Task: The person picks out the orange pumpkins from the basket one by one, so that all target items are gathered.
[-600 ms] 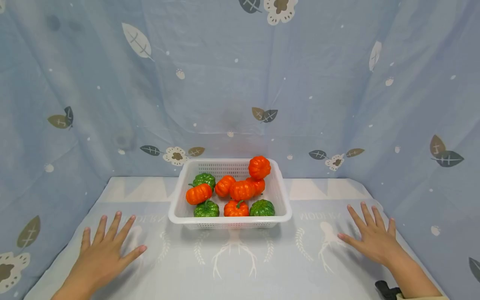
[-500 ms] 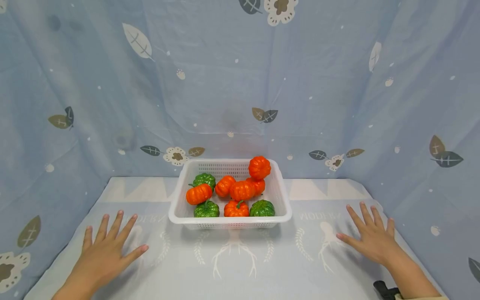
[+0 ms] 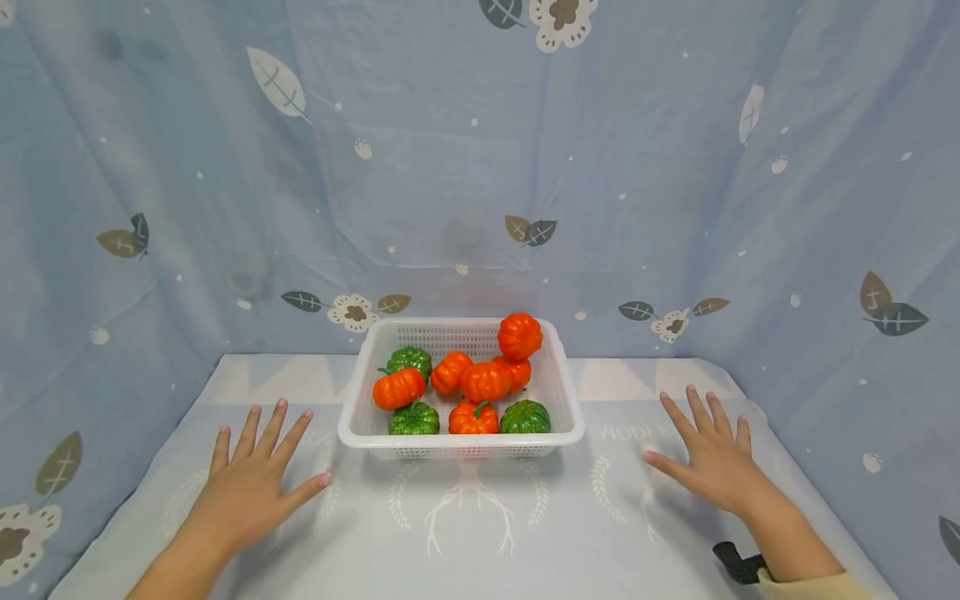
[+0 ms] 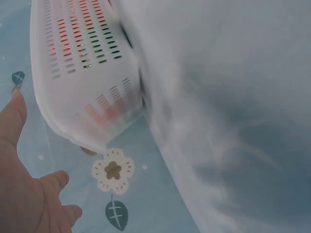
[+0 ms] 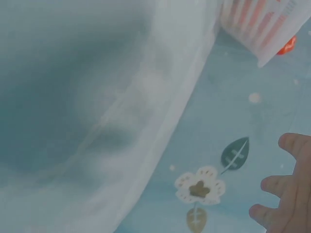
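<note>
My left hand (image 3: pixel 247 492), fingers spread and straight, hovers over the table to the left of a white plastic basket (image 3: pixel 461 441). On the other side my right hand (image 3: pixel 716 462) is spread the same way; neither holds anything. Inside the basket lie several small pumpkins. An orange pumpkin (image 3: pixel 520 336) sits highest, at the back right corner. Another orange pumpkin (image 3: pixel 398 389) leans at the left, between a green pumpkin (image 3: pixel 414 418) in front and one behind. In the left wrist view the basket's slotted wall (image 4: pixel 87 53) shows orange and green through its holes.
A pale printed cloth covers the table (image 3: pixel 465 517). Blue patterned curtain (image 3: pixel 450 167) hangs behind and on both sides, close to the basket's back. A black device (image 3: pixel 738 562) is at the right wrist, beside a light sleeve (image 3: pixel 813 586).
Both hands have moved inward and forward, closer to the basket, fingers still spread. The basket and its pumpkins have stayed put.
</note>
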{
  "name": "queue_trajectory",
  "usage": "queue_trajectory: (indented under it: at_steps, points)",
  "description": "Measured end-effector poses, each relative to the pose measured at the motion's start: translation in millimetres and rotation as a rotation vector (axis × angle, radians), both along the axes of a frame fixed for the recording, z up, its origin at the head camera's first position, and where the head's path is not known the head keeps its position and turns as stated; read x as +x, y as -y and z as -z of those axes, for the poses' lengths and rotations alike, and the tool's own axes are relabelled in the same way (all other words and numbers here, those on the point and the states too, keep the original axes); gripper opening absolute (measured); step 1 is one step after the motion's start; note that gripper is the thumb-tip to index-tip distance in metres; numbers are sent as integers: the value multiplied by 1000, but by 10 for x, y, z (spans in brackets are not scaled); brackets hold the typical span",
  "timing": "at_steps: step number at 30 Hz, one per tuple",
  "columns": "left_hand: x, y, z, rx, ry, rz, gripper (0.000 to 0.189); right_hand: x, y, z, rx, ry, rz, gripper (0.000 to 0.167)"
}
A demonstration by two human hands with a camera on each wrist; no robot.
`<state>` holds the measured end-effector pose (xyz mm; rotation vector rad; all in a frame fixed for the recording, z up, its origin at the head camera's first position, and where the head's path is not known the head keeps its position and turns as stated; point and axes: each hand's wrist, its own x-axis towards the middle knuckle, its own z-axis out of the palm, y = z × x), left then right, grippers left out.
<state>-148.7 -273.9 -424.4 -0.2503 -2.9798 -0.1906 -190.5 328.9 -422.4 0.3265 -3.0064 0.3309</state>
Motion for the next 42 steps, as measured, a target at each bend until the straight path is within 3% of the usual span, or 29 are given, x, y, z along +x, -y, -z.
queue_trajectory:
  at_steps: [8,15,24,32,42]
  points:
    - [-164,-83,-120,12,-59,33,95,-155,240,-80,-8,-29,-52,95]
    - [-264,-185,-236,73,-38,86,93,-384,513,-199,11,-49,-113,94]
    - [-425,-276,-174,167,-78,158,88,-619,801,-234,-4,-94,-207,89]
    - [-571,-338,-66,290,-27,151,85,-802,1038,-286,-66,-94,-255,86]
    - [-638,-399,-15,478,26,153,88,-1062,1243,-361,-150,-62,-267,81]
